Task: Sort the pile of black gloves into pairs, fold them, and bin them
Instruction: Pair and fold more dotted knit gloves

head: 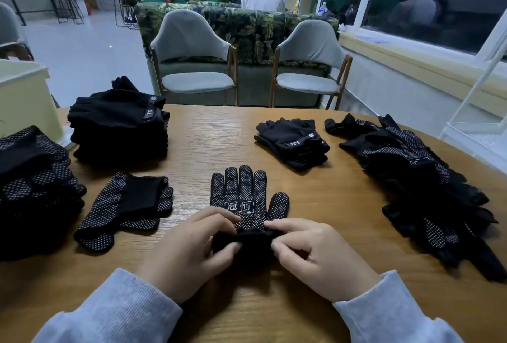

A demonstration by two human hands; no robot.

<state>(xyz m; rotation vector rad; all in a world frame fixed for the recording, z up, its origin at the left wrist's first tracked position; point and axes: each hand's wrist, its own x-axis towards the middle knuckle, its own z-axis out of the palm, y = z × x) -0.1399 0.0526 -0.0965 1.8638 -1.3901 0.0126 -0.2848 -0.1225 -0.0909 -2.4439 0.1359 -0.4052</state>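
A black dotted glove (241, 192) lies flat in the middle of the wooden table (219, 134), fingers pointing away from me, a white printed label on its palm. My left hand (189, 252) pinches the left side of its plain black cuff. My right hand (315, 255) pinches the right side of the same cuff. A folded dotted glove pair (129, 208) lies just to the left. An unsorted pile of black gloves (419, 181) sprawls along the right side.
A tall stack of folded fingerless gloves (118, 126) stands at the back left, a dotted stack (33, 186) at the far left. A small fingerless stack (293, 142) sits right of centre. A pale bin (24, 96) stands beyond the left edge. Two grey chairs (192, 57) face the table.
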